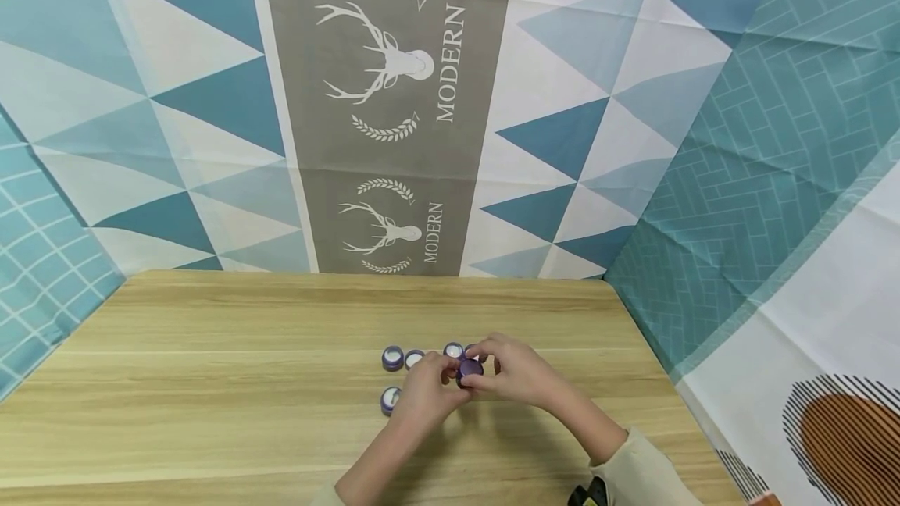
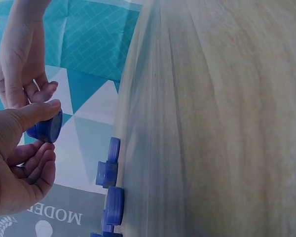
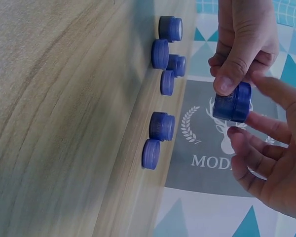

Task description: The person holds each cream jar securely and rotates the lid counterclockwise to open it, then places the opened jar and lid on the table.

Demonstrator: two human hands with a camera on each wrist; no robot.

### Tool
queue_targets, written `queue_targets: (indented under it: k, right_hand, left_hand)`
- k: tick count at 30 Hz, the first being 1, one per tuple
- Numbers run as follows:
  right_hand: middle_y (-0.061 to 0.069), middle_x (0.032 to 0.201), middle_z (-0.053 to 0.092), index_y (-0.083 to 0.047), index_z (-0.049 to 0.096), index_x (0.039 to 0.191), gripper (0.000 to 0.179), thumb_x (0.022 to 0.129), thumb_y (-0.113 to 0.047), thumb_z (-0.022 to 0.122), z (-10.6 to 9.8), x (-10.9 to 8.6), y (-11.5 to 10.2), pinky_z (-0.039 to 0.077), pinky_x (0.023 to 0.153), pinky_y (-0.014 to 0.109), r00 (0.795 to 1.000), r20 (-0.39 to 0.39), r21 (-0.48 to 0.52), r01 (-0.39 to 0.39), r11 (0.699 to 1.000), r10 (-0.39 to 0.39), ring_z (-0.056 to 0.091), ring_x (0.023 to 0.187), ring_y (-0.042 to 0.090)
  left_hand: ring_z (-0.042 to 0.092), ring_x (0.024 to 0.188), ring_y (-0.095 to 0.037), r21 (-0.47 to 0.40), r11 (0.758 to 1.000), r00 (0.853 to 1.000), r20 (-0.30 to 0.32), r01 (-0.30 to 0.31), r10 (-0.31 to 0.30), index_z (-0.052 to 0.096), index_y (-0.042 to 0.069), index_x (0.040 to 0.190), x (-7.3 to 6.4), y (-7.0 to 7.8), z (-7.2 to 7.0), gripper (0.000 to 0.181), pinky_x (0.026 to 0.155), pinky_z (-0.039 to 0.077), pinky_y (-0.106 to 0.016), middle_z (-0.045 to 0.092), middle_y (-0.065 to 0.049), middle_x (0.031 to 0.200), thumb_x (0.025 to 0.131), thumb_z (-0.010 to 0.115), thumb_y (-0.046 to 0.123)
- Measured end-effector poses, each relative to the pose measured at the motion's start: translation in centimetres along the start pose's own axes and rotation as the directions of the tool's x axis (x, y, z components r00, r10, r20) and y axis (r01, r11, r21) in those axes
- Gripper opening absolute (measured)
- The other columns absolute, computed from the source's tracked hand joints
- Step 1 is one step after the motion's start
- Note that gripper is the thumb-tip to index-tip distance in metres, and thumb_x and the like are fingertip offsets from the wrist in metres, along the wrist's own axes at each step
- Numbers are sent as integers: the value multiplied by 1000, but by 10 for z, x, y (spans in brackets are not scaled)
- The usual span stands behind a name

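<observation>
Both hands meet at one small blue-purple jar point(image 3: 225, 107), held up over the table with its dark lid point(image 1: 471, 367) on. My left hand point(image 1: 426, 393) grips the jar's body, thumb on one side and fingers curled beneath. From the other side, my right hand point(image 1: 516, 369) pinches the lid point(image 3: 243, 102) between thumb and finger, its other fingers loosely bent. Just beyond the hands on the table stand open jars, among them one jar point(image 3: 163, 127) with a loose lid point(image 3: 150, 154) beside it. Another round piece point(image 1: 390, 399) with a white inside lies left of my left hand.
Farther along the row are another jar point(image 3: 170, 28), a lid point(image 3: 160, 54), a smaller-looking jar point(image 3: 176, 65) and a lid point(image 3: 166, 82). The wooden table point(image 1: 211, 381) ends at a patterned cloth point(image 1: 394, 100) behind it. A black and yellow object point(image 1: 589, 493) shows by the right sleeve.
</observation>
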State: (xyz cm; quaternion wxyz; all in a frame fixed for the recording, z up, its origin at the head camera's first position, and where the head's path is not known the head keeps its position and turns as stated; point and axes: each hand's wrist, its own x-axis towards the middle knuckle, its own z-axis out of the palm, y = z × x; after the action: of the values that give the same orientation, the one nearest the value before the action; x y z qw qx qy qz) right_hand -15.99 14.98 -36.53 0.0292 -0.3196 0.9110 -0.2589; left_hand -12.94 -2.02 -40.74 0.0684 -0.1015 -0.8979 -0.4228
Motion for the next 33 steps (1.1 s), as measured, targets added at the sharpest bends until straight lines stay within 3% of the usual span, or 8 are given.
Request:
queue_targets:
  k: [5, 11, 14, 19, 23, 26, 30, 33]
  right_hand:
    - [-3, 88, 61, -9, 67, 103, 29, 82, -28, 71, 0, 1, 0, 43, 57, 17, 1000, -6, -36, 22, 999, -22, 53, 68, 11]
    - [-1, 94, 60, -13, 67, 110, 29, 81, -18, 69, -1, 1, -1, 45, 59, 16, 997, 52, -11, 59, 998, -58, 53, 71, 12]
    - [-1, 99, 59, -14, 65, 114, 32, 83, -21, 67, 0, 0, -1, 45, 60, 17, 997, 65, 10, 49, 999, -50, 54, 73, 15]
    - [-1, 99, 60, -11, 64, 113, 40, 84, -38, 67, 2, -1, 0, 43, 58, 18, 1000, -2, 7, -7, 1000, 7, 52, 70, 12]
    - [-4, 86, 59, -11, 68, 102, 33, 82, -37, 70, 2, 0, 0, 41, 55, 18, 999, -40, -51, -18, 999, 16, 47, 64, 7]
    - [-4, 87, 59, -13, 68, 102, 27, 81, -29, 71, 1, 1, 0, 41, 55, 17, 1000, -13, -77, 7, 997, -8, 47, 65, 7]
    - [-2, 95, 60, -16, 68, 110, 32, 79, -18, 68, -1, 0, -1, 43, 58, 17, 998, 53, -40, 46, 998, -44, 51, 69, 10]
    - [0, 101, 59, -16, 65, 114, 33, 81, -20, 66, -2, -1, -1, 44, 59, 17, 996, 73, -5, 54, 999, -54, 53, 71, 12]
  left_hand:
    - [50, 74, -11, 7, 1000, 1000, -1, -2, 2, 71, 8, 92, 0, 0, 0, 32, 63, 42, -19, 58, -1, 81, 68, 81, 27]
    - [48, 71, -9, 13, 999, 999, -14, -32, 32, 69, 12, 81, 0, -1, 2, 21, 61, 40, -18, 58, -2, 77, 69, 79, 24]
    - [49, 71, -9, 14, 999, 999, -19, -37, 37, 68, 11, 80, 0, -1, 2, 20, 62, 41, -18, 58, -2, 77, 68, 79, 23]
    - [50, 73, -10, 12, 1000, 1000, -12, -23, 23, 70, 10, 86, 0, 0, 2, 24, 63, 43, -19, 58, 0, 79, 67, 80, 22]
    - [48, 73, -10, 17, 1000, 1000, -8, -12, 12, 70, 11, 86, 0, 0, 2, 26, 62, 41, -20, 57, 0, 79, 67, 81, 26]
    - [48, 72, -9, 23, 999, 1000, -14, -25, 25, 70, 11, 85, 0, 0, 3, 24, 62, 41, -19, 57, 0, 78, 68, 80, 24]
    - [47, 70, -8, 26, 999, 999, -18, -38, 38, 68, 11, 82, 0, -1, 4, 21, 60, 39, -18, 57, 0, 77, 69, 79, 23]
    - [47, 69, -8, 23, 998, 998, -28, -51, 51, 67, 10, 81, 0, -1, 5, 22, 60, 40, -18, 57, -1, 76, 68, 80, 22]
